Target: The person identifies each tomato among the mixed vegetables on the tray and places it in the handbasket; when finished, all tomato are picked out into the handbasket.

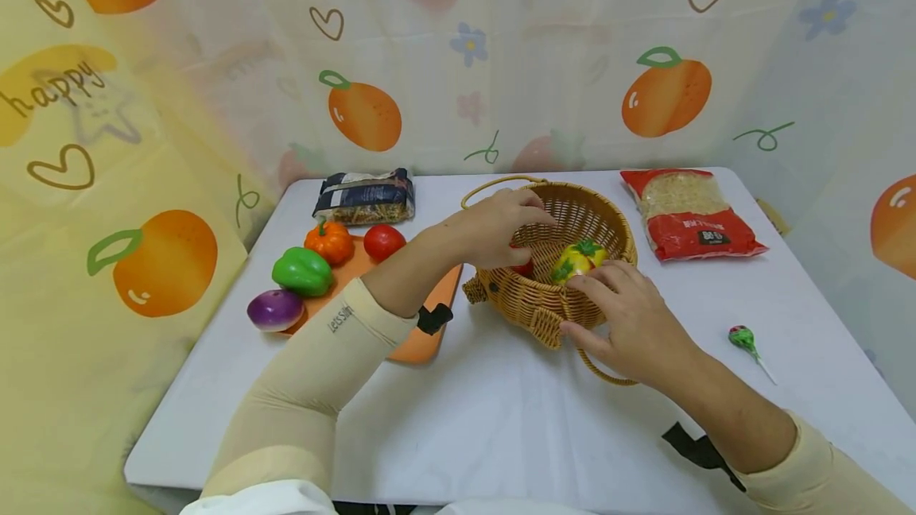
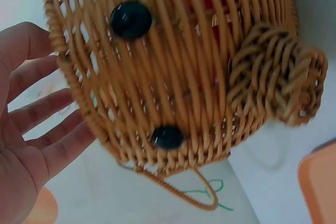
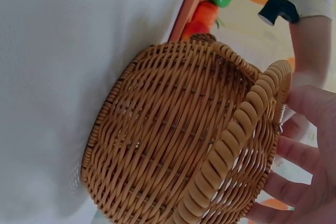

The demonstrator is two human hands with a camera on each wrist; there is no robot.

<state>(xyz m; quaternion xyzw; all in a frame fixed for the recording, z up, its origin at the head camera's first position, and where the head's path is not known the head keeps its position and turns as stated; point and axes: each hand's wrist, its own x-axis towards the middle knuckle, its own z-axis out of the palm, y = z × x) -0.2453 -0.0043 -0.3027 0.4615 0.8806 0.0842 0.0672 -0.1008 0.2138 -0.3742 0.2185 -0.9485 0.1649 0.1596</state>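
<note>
A wicker basket (image 1: 583, 205) with a snout and dark button eyes stands mid-table. Inside lie a yellow vegetable with green leafy tops (image 1: 576, 262) and a red item (image 1: 525, 267), mostly hidden behind the left hand. Reaching across the left rim, my left hand (image 1: 501, 229) has its fingers extended over the opening; the left wrist view shows them spread beside the rim. At the near right rim is my right hand (image 1: 637, 316), fingers over the edge and thumb by the woven ear (image 1: 547, 328). In the right wrist view its loosely extended fingers lie beyond the looped handle (image 3: 231, 140).
Left of the basket, an orange cutting board (image 1: 422, 348) bears a tomato (image 1: 384, 242), a small pumpkin (image 1: 329, 242), a green bell pepper (image 1: 303, 272) and a purple vegetable (image 1: 275, 310). Behind is a pasta bag (image 1: 365, 197). A red bag (image 1: 694, 217) and lollipop (image 1: 743, 338) lie right.
</note>
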